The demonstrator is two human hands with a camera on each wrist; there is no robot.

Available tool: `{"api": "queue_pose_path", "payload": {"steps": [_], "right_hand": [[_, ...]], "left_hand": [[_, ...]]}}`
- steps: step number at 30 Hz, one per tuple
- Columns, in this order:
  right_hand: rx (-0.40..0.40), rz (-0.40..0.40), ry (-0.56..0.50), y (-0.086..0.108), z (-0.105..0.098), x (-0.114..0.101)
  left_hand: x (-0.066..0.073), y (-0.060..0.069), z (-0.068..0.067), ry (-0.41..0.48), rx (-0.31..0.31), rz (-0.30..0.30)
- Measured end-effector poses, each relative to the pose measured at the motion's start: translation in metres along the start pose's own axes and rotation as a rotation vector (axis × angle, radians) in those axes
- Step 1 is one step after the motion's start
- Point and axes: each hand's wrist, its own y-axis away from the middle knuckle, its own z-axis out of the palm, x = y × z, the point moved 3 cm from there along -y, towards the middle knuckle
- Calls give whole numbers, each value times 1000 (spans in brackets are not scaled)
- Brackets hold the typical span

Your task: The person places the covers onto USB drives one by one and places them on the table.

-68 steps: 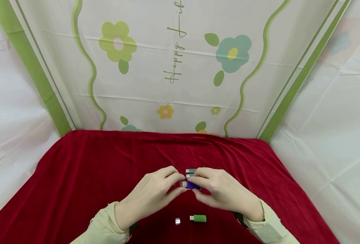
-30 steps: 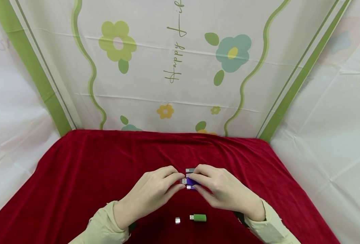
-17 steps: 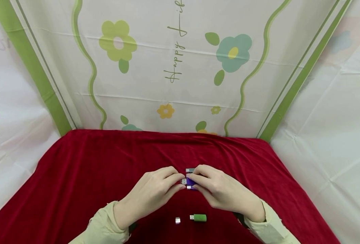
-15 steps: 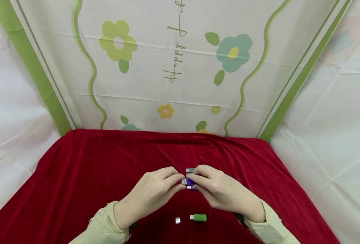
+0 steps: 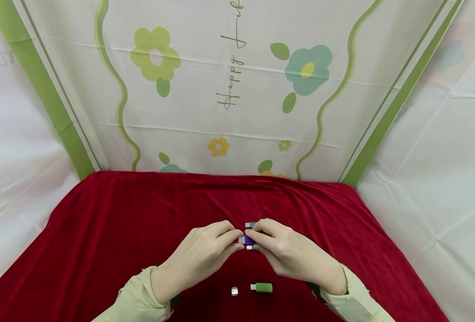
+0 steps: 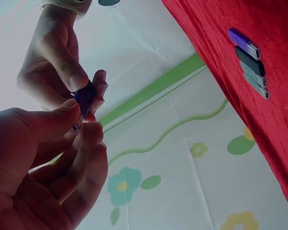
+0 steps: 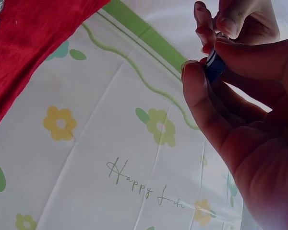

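Note:
My right hand (image 5: 297, 250) pinches the purple body of a USB stick (image 5: 249, 240) between thumb and fingers. Its connector end points left, toward my left hand (image 5: 199, 250). Thumb and fingertips of that hand pinch the clear cap (image 5: 241, 240) at the connector. Fingers partly hide the join. In the left wrist view the held USB stick (image 6: 85, 97) looks dark, raised between both hands. From the right wrist its body (image 7: 214, 67) appears dark blue, mostly covered by fingers. On the cloth, a second purple USB stick (image 6: 244, 42) lies beside the black one (image 6: 250, 61).
A grey-green USB stick (image 6: 255, 80) completes that row on the red cloth (image 5: 161, 201). Nearer the person lie a green USB stick (image 5: 263, 287) with bare connector and a loose clear cap (image 5: 234, 291). White printed curtains (image 5: 197, 89) stand behind and at both sides.
The held purple USB stick has shifted left and slightly away from the person, its connector closer to the left fingers. The right hand has moved slightly left; the left hand has barely moved.

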Motion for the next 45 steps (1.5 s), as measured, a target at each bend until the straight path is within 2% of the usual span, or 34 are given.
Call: {"api": "queue_pose_path", "payload": {"steps": [9,16,24,45], "right_hand": [[-20,10,7,-2,0,-1],[-56,31,5,-1,0,-1],[-49,33,-11,-1,0,2],[-51,63,-13,1,-2,7]], "left_hand": [[0,2,1,-17,-15,10],[-2,3,2,4,-48,-11],[-5,5,3,14,-72,-43],[-6,4,3,23,-84,-59]]}}
